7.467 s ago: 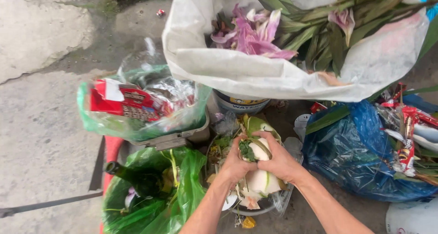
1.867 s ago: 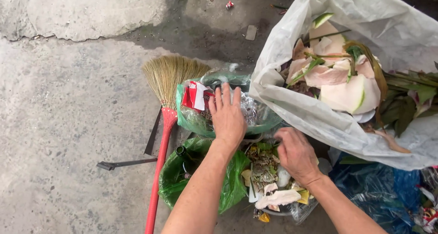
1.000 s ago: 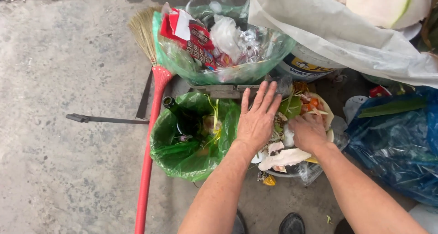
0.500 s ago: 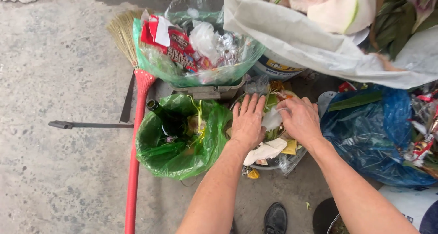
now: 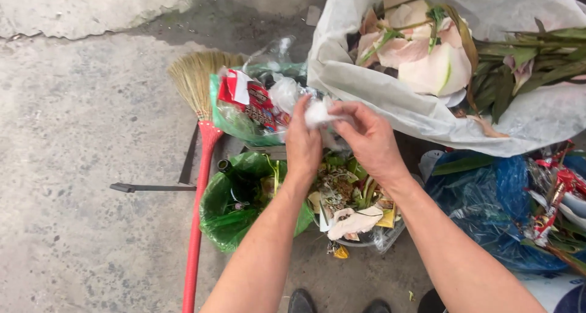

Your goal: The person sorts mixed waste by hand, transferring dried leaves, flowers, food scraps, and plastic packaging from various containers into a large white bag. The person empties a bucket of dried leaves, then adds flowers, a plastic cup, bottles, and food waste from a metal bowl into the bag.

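Several sacks ring the hands: a big white woven sack (image 5: 390,93) of petals and stems, a crinkly blue bag (image 5: 482,209), a glossy green bag (image 5: 229,218). Between them, both hands pinch one crumpled white scrap (image 5: 318,112), the left hand (image 5: 303,145) closed on its near side, the right hand (image 5: 369,141) gripping from the right.

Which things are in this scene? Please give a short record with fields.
left hand: pinches a white crumpled scrap
right hand: pinches the same scrap
below hands: clear bag of plant waste
left side: green bag, broom lying on the concrete floor
top right: white sack of leaves and petals
right: blue bag
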